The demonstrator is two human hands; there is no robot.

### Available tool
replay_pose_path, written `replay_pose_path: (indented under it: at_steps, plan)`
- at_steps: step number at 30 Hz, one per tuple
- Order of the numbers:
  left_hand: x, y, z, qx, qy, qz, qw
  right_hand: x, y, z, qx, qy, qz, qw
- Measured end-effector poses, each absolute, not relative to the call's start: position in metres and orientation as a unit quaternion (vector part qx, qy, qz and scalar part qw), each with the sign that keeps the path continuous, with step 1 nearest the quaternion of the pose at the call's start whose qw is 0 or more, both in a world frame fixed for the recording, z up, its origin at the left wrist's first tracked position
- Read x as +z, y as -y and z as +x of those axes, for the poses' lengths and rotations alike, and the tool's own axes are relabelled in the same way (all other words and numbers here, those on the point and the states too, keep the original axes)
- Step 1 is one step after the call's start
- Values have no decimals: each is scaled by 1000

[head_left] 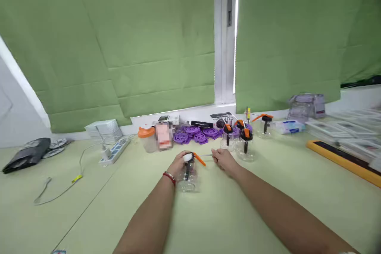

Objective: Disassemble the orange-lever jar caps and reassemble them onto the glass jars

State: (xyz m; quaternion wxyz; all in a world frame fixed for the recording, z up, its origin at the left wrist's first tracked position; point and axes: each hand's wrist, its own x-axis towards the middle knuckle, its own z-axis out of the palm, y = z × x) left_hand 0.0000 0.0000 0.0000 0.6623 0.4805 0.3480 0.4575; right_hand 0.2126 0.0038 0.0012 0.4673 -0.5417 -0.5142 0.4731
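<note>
Gripping a clear jar (187, 184) — left hand (179, 164), partly hidden.

Left hand (177, 165) grips a clear jar (187, 185) upright on the desk (235, 214); right hand (223, 159) holds the outer end of a thin rod (205, 155). Purple parts (193, 130) lie behind.

On the left wrist, a red band (170, 178) is worn, and a slim, pale, shiny strip (169, 173) is seen along it; whether one bracelet or two are formed by these cannot be told. Both the left hand (178, 165) and the right hand (224, 159) are left bare, as are the left forearm (151, 216) and the right forearm (274, 202). Near the right forearm's lower end, a small whitish patch (349, 253) is cut off by the bottom edge, too little being shown for it to be identified.
</note>
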Motion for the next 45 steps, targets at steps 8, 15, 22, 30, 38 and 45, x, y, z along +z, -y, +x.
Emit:
replay_pose_path:
  at_steps: [8,15,22,30,38,45]
  plan:
    - [8,5,2,458,-358,477,659,-4,-6,214,535,480,-493,490]
    - [12,8,3,457,-366,474,657,-5,-3,214,531,493,-476,499]
    - [12,6,2,455,-367,476,658,-4,-4,215,533,477,-512,475]
    - [10,6,2,455,-378,469,655,-11,-6,215,517,499,-456,525]
    - [10,2,-3,449,-381,476,653,-8,-8,215,515,506,-441,533]
    - [17,2,-5,413,-424,415,691,-7,-8,217,498,530,-414,547]
